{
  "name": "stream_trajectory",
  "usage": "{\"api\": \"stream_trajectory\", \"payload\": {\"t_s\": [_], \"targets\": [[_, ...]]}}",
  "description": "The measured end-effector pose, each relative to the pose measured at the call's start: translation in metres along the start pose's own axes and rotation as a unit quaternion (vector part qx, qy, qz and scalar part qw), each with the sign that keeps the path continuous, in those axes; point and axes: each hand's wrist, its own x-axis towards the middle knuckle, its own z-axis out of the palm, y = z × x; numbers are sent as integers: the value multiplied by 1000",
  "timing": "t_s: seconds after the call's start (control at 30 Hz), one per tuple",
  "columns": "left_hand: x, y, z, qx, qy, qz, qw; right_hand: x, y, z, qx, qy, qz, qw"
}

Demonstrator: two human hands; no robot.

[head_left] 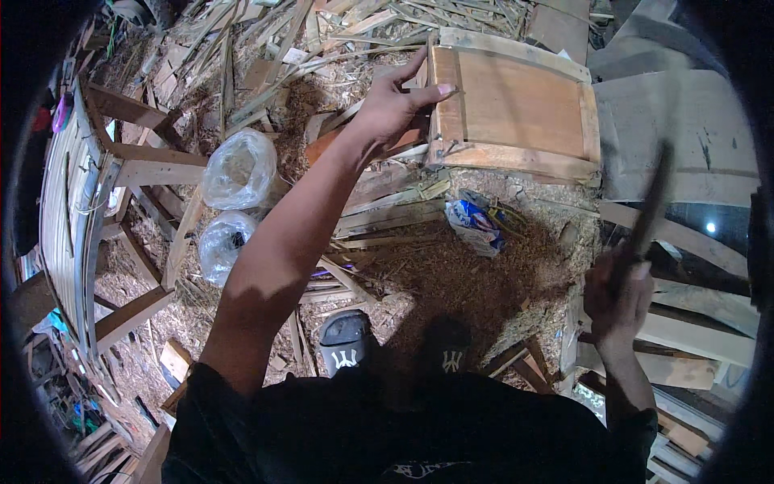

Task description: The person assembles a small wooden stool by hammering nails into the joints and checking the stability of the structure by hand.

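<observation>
A framed wooden panel (520,101), pale at the border and browner in the middle, lies ahead of me, right of centre. My left hand (395,109) grips its left edge, thumb on top and the other fingers at the far side of the edge. On the right, my right hand (619,294) is closed round a long, thin tool (657,181) raised upward. Its lower part is dark, and its upper end is pale and smeared by motion, so its kind cannot be made out. The tool is apart from the panel.
Sawdust and wood strips (395,218) cover the floor, with a crumpled blue and white packet (474,226) below the panel. Two clear plastic-wrapped rolls (239,169) stand left. A wooden frame structure (133,153) is at far left; boards (685,133) are stacked right.
</observation>
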Motion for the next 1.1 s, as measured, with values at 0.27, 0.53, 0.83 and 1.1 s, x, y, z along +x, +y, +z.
{"api": "stream_trajectory", "payload": {"t_s": [0.27,0.53,0.83,1.1], "targets": [[-2,4,2,39,-13,-9,999,-3,21,8,-269,-67,-54,959],[2,1,6,26,-11,-23,999,1,50,7,-349,-140,-1,927],[4,-1,13,-11,-7,-6,1000,-1,20,11,-106,-90,1,990],[-5,4,-2,27,-3,-5,1000,-1,14,10,-17,-45,-9,999]]}}
